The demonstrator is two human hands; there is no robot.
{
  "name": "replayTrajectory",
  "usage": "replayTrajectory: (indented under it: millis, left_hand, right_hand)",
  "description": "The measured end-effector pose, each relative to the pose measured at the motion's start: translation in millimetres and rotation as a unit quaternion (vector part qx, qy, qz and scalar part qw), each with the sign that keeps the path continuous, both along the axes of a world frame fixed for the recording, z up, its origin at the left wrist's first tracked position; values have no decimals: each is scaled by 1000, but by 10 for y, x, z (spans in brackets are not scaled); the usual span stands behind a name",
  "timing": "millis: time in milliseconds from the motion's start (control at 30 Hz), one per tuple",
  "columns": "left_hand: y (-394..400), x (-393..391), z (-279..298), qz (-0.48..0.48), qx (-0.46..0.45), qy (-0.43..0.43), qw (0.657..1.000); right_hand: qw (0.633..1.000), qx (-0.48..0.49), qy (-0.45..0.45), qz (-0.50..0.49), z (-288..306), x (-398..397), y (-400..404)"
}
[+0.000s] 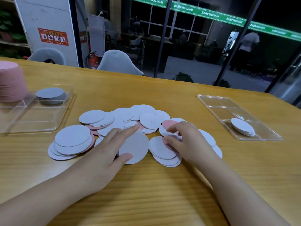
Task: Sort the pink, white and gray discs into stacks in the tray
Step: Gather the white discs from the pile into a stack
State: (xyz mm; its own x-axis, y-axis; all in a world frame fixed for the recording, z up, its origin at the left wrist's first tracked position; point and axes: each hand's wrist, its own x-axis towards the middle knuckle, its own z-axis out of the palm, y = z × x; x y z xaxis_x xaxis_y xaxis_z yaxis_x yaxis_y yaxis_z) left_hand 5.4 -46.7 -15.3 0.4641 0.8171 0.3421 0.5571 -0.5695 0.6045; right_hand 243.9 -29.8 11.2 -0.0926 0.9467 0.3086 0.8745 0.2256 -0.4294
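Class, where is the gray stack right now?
In the head view, the gray stack sits at far left, in the left tray, beside the pink stack.

The loose pile of discs (123, 126) spreads across the middle of the worktop (146, 193), and both hands sit at its near edge, the left hand (104, 152) and right hand (187, 141) blocking the approach from the person's side. Left of the pile, bare wood leads to the left tray (37, 115), whose raised clear walls, gray stack (50, 95) and tall pink stack (11, 82) stand in the way. Right of the pile a wider bare strip runs to the right tray (236, 116) holding a low white stack (242, 127); beyond the pile the wood lies open to the far edge.
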Motion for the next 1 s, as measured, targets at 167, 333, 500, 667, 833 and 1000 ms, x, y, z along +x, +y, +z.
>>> replayTrajectory:
  millis: [167,333,500,667,833,1000]
  left_hand:
    - [-5,2,10,-4,-8,-1,1000]
    - [-12,-5,14,-6,-11,-6,1000]
    - [-21,-2,31,-6,-1,-10,1000]
    - [-37,-4,55,-4,10,-14,1000]
    - [-13,-8,32,0,15,-17,1000]
    - [10,-15,27,2,0,-26,1000]
  right_hand:
    - [995,-11,-5,-98,-66,32,60]
    - [990,13,-74,-122,-8,-96,84]
    - [965,25,-242,-97,-14,-101,165]
    - [979,-18,-177,-103,82,8,99]
    - [999,14,31,5,381,142,-191]
    - [993,17,91,80,452,97,-297]
